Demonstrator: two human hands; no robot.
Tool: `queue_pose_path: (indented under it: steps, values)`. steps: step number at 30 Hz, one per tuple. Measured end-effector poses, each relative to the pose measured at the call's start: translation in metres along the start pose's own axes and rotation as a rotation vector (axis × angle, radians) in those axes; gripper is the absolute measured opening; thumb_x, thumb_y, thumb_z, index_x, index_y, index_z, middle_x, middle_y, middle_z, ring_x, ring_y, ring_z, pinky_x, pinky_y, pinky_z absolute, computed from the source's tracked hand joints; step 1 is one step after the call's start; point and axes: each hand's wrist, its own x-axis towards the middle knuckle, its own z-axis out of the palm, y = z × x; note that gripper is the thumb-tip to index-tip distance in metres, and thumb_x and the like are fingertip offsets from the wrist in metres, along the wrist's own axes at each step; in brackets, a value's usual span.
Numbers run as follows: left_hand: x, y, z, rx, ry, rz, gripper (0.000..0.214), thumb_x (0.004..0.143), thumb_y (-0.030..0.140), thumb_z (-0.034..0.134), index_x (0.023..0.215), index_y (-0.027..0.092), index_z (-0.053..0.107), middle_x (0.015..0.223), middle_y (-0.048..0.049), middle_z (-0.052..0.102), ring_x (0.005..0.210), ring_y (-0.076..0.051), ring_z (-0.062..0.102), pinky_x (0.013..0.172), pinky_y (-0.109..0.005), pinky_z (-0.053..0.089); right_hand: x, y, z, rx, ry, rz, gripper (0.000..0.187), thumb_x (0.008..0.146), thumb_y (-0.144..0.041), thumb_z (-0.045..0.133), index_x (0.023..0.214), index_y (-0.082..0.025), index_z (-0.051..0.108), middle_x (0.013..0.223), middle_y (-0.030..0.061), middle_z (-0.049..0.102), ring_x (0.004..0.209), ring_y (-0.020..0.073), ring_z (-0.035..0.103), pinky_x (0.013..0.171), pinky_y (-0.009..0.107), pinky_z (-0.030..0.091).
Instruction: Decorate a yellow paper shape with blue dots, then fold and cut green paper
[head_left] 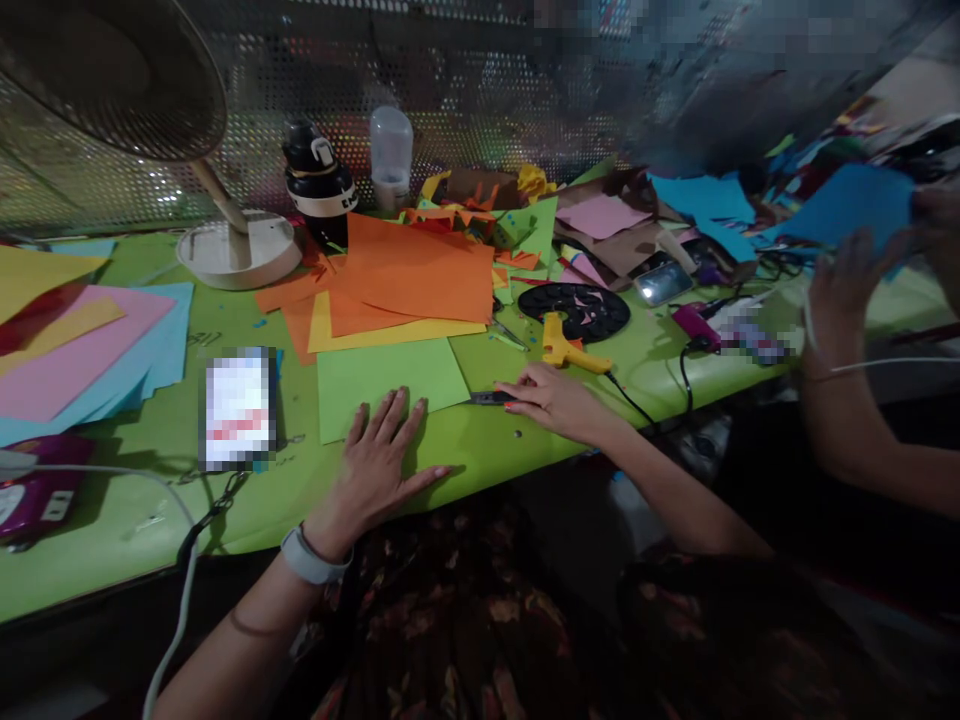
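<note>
In the head view, the light green sheet (390,372) lies flat on the green-covered table (480,458), directly before the person; the left hand (381,455) is palm down, its fingers spread wide, with the fingertips on the near part of the sheet and the thumb stretched out to the right over the table; a pale wristband (313,558) circles that wrist. The right hand (561,402) has its fingers drawn in around a dark tool (489,398), whose tip points left at the sheet's right corner; the light is dim there, so it is probably a pair of scissors, though I cannot tell whether its tip touches the paper.

Just beyond the sheet, orange sheets (424,270) lie over a yellow sheet (322,332); near the right hand lies a yellow glue gun (559,345), with a round black tray (536,298) behind it and a phone (664,283) to the right of the tray. At the left are a device with a pixelated screen (238,405) and a stack of coloured paper (97,345); behind them stand a fan (240,258), a black bottle (322,180) and a clear container (391,145); at the far right, a co-worker's hand (847,285) is near blue paper (844,208).
</note>
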Motion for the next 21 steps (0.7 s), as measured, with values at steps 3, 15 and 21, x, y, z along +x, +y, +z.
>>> queue_pose_path:
  steps: [3, 15, 21]
  values:
    - [-0.001, 0.0, 0.001, -0.002, 0.001, -0.004, 0.09, 0.085, 0.074, 0.039, 0.155, 0.021, 0.022, 0.16, -0.0143, 0.026, 0.147, -0.033, 0.023, 0.118, -0.055, 0.016, 0.002, -0.006, 0.0, -0.016, -0.011, 0.008, 0.041, 0.095, -0.038, 0.055, 0.133, -0.025, 0.06, 0.103, 0.0107, 0.06, 0.098, 0.0236, 0.057, 0.087, 0.036, 0.048]
    - [-0.002, -0.001, 0.005, 0.003, 0.008, 0.004, 0.091, 0.086, 0.074, 0.038, 0.156, 0.019, 0.019, 0.161, -0.0145, 0.022, 0.147, -0.034, 0.021, 0.119, -0.054, 0.013, 0.001, -0.016, 0.008, 0.006, 0.003, -0.01, 0.041, 0.095, -0.039, 0.054, 0.132, -0.022, 0.061, 0.1, 0.0109, 0.06, 0.096, 0.0238, 0.058, 0.083, 0.036, 0.049]
    - [-0.003, -0.002, 0.008, 0.012, 0.048, 0.023, 0.094, 0.085, 0.074, 0.038, 0.156, 0.017, 0.014, 0.16, -0.0149, 0.024, 0.147, -0.034, 0.024, 0.119, -0.053, 0.012, -0.002, -0.02, 0.01, -0.025, 0.015, -0.031, 0.041, 0.095, -0.037, 0.056, 0.132, -0.022, 0.061, 0.1, 0.0104, 0.06, 0.093, 0.0225, 0.057, 0.083, 0.035, 0.049]
